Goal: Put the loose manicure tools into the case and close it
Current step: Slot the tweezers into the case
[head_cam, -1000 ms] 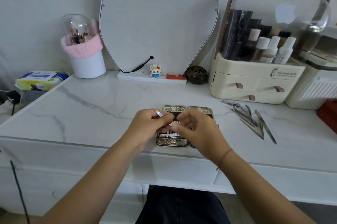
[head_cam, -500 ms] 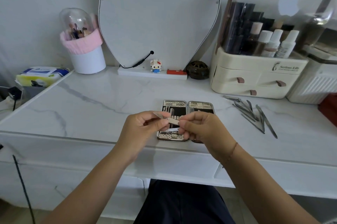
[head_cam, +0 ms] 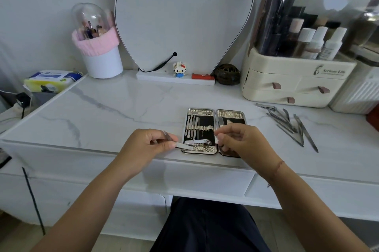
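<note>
A metal manicure case (head_cam: 215,111) lies open on the white marble table near the front edge, with several tools strapped in its left half and a clipper across the bottom. My left hand (head_cam: 146,146) pinches a small silver nail clipper (head_cam: 180,144) just left of the case's lower left corner. My right hand (head_cam: 242,142) hovers over the right half of the case with fingers curled and nothing seen in them. A pile of loose metal tools (head_cam: 291,125) lies to the right of the case.
A cream cosmetics organiser (head_cam: 295,79) with drawers stands at the back right, close behind the loose tools. A mirror (head_cam: 182,13), a small figurine (head_cam: 179,69) and a dark round jar (head_cam: 226,74) line the back. A pink-trimmed brush holder (head_cam: 98,50) stands at the back left.
My hands have parted: the right hand let go of the clipper and moved right over the case. The left hand keeps the clipper and has lowered it toward the case's left edge.
</note>
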